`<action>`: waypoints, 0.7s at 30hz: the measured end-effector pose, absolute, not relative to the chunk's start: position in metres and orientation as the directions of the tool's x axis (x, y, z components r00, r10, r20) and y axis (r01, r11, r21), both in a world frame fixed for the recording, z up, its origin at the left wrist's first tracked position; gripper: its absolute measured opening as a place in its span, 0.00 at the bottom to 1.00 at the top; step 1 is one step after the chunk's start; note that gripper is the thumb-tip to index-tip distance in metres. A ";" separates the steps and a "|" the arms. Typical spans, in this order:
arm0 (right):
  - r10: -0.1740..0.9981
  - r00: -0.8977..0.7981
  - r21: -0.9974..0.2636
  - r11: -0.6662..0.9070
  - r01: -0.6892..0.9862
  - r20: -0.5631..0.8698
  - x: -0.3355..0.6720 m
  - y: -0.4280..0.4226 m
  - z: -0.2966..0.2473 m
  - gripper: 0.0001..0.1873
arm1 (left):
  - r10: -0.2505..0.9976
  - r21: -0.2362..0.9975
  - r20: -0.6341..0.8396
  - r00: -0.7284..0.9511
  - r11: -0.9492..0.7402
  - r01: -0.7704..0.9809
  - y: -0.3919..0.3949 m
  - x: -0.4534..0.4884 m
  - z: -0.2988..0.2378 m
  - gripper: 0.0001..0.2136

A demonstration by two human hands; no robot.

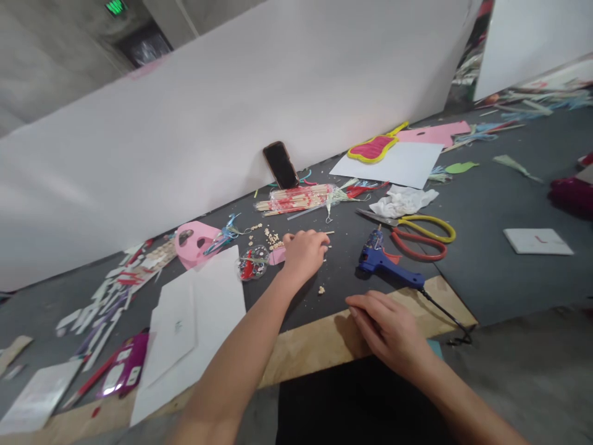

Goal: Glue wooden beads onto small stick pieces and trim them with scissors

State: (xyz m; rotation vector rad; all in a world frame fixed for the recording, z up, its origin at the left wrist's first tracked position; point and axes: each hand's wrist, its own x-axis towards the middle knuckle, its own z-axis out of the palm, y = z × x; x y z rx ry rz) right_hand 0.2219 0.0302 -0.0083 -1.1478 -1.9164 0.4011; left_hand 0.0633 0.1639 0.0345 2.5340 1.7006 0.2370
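Observation:
My left hand (306, 253) is low over the dark tabletop, fingers curled down with their tips hidden. A thin stick (329, 232) shows just past its fingers. Small pale wooden beads (273, 238) lie scattered beside it, and a pink strip (277, 256) and a clear round container (252, 262) with red and dark bits are to its left. At the wooden front edge, my right hand (389, 330) is closed, thumb and fingers together; anything inside is hidden. Nearby lie a few beads (321, 290) and a blue glue gun (389, 262).
Scissors (417, 232) with yellow and red handles lie behind the glue gun, beside crumpled tissue (403, 201). Wrapped sticks (301, 199) and a phone (281, 165) are by the white partition (231, 105). White paper (204, 309) is at left, a pink cut-out (192, 238) above it.

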 end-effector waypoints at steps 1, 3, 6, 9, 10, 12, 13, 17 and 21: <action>0.839 -0.225 -0.635 0.526 0.566 0.495 0.222 0.030 -0.008 0.09 | 0.921 0.151 0.075 0.383 -0.390 0.908 0.165 0.066 0.033 0.05; 0.842 -0.231 -0.640 0.525 0.561 0.488 0.223 0.030 -0.008 0.10 | 0.916 0.146 0.068 0.396 -0.402 0.904 0.167 0.070 0.030 0.05; 0.840 -0.231 -0.640 0.527 0.559 0.490 0.223 0.031 -0.008 0.09 | 0.915 0.143 0.065 0.399 -0.404 0.903 0.169 0.073 0.028 0.06; 0.838 -0.218 -0.637 0.527 0.563 0.500 0.223 0.031 -0.008 0.09 | 0.921 0.160 0.077 0.382 -0.390 0.907 0.165 0.072 0.032 0.07; 0.838 -0.213 -0.639 0.525 0.562 0.502 0.222 0.030 -0.008 0.09 | 0.925 0.170 0.084 0.371 -0.380 0.909 0.162 0.070 0.035 0.07; 0.836 -0.198 -0.647 0.527 0.552 0.512 0.221 0.028 -0.007 0.09 | 0.934 0.192 0.099 0.344 -0.357 0.914 0.152 0.064 0.041 0.06; 0.833 -0.195 -0.652 0.531 0.541 0.518 0.221 0.027 -0.005 0.09 | 0.938 0.218 0.107 0.330 -0.346 0.912 0.146 0.059 0.044 0.06; 0.795 -0.187 -0.602 0.569 0.561 0.577 0.236 0.028 0.007 0.10 | 0.955 0.486 0.157 0.250 -0.295 0.823 0.115 0.036 0.048 0.05; 0.769 -0.101 -0.370 0.412 0.833 0.631 0.269 0.047 0.013 0.11 | 0.973 0.670 0.183 0.143 -0.229 0.706 0.081 0.020 0.041 0.05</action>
